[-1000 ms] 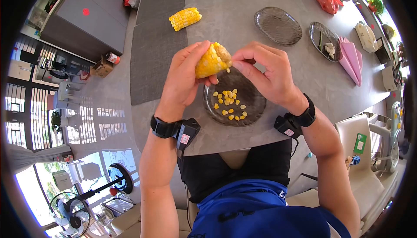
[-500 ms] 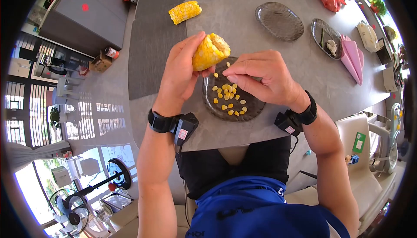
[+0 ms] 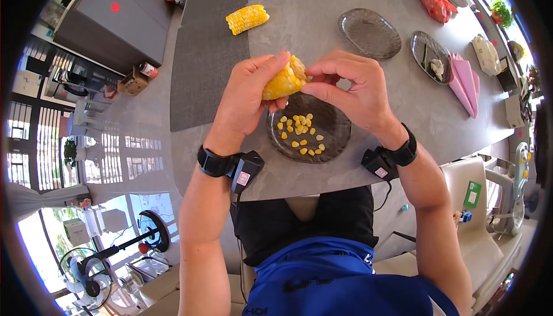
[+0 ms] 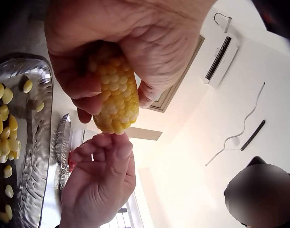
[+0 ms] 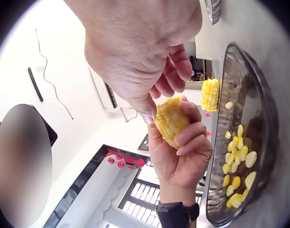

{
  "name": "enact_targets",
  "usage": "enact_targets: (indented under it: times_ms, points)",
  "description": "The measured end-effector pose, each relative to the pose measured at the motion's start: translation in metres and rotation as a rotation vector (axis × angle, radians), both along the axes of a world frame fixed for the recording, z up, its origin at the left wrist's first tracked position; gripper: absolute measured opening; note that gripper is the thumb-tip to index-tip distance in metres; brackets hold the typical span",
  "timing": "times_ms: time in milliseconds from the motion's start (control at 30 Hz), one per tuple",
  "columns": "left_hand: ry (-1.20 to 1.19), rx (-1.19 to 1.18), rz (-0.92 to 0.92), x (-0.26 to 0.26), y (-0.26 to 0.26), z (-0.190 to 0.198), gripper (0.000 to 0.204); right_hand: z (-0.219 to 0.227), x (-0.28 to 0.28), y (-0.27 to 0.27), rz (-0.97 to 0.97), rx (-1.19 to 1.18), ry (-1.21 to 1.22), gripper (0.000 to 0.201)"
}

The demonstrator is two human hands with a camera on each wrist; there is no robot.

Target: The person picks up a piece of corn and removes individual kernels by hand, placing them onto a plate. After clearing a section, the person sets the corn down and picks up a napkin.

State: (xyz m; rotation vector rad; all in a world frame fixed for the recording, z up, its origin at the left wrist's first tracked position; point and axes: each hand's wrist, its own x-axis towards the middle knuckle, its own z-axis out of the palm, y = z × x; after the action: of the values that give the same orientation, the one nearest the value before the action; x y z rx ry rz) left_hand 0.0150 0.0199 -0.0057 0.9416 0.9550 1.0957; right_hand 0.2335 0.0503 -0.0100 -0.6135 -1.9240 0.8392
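Note:
In the head view, my left hand (image 3: 245,94) grips a piece of yellow corn on the cob (image 3: 281,82), its bare, broken end turned to the right. The thumb and forefinger of my right hand (image 3: 357,88) pinch a kernel at the rim of that end. From the left wrist view, the right fingertips (image 4: 119,142) meet the edge of the cob. Below both hands lies a dark oval plate (image 3: 340,137) with several loose corn kernels (image 3: 300,125) scattered on it.
A second piece of corn (image 3: 247,19) lies on the grey table runner (image 3: 207,80). Farther right are a dark oval plate (image 3: 370,32), another plate (image 3: 422,39) with scraps, a folded pink cloth (image 3: 464,85) and a red bag (image 3: 438,6).
My right hand dropped away from the cob toward the plate, then came back up to its end. The left hand keeps its grip, the cob tilting slightly.

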Motion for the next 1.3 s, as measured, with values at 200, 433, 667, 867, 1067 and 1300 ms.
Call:
enact_targets:
  times_ms: [200,433,667,867,1067,1300]
  points:
    - [0.022,-0.005,0.007,-0.001,-0.001,0.001,0.041,-0.002,0.000,0.000,0.029,-0.029,0.007,0.012]
    - [0.019,-0.019,0.002,0.000,0.000,-0.003,0.043,-0.001,-0.001,-0.004,0.028,-0.237,0.051,0.008]
    - [0.023,-0.011,0.018,0.002,-0.001,0.001,0.043,-0.001,-0.005,-0.005,-0.045,0.066,0.012,0.007]
    - [-0.004,-0.009,0.055,0.004,-0.001,-0.001,0.041,-0.007,-0.002,-0.002,0.056,-0.049,0.058,0.007]
    - [-0.109,0.000,0.121,-0.010,0.005,-0.003,0.043,0.003,-0.001,-0.004,0.237,0.030,-0.085,0.006]
    - [-0.104,-0.044,0.081,-0.004,0.005,-0.003,0.049,-0.005,-0.004,-0.003,0.302,0.080,-0.154,0.010]
